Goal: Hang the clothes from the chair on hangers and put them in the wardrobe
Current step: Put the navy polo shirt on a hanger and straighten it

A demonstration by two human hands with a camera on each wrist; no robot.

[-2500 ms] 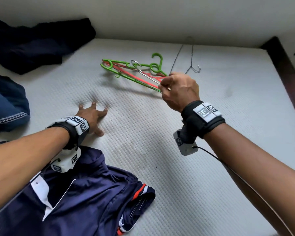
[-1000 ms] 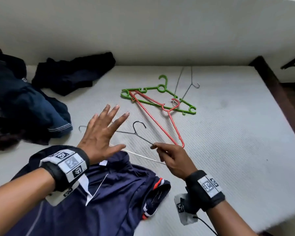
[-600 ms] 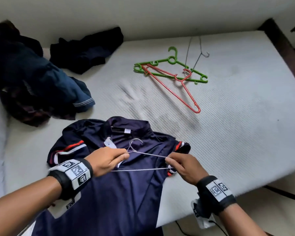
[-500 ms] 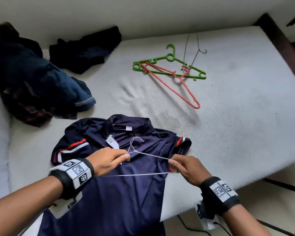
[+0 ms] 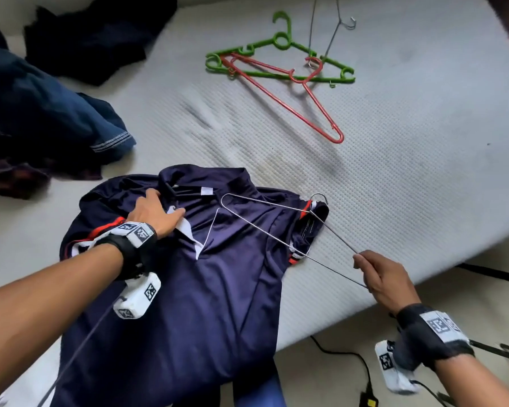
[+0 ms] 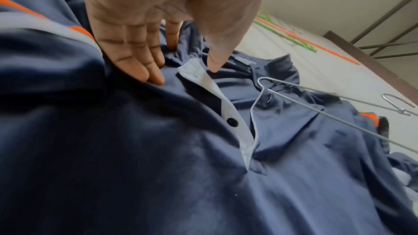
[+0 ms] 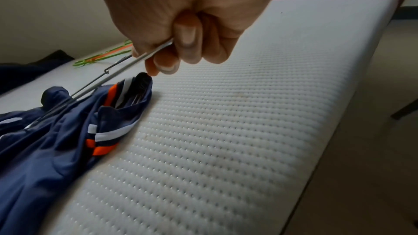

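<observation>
Polo shirt [image 5: 206, 268] flat on mattress [image 5: 394, 177], unhung; right hand [image 5: 385, 277] pinches wire hanger [image 5: 265, 227]; left hand [image 5: 156, 214] presses collar, seemingly flat-fingered; wardrobe step remains.

Left hand [image 5: 155, 214]: has let go of the thin silver wire hanger [image 5: 272, 227] and now lies with straight fingers on the open collar of the navy polo shirt with orange and white trim [image 5: 188, 289].
Wire hanger: swung round over the shirt; its far corner now reaches near the collar, its hook lies by the shirt's right sleeve.
Right hand [image 5: 385, 279]: moved out beyond the sleeve, pinching the hanger's near corner.
</observation>
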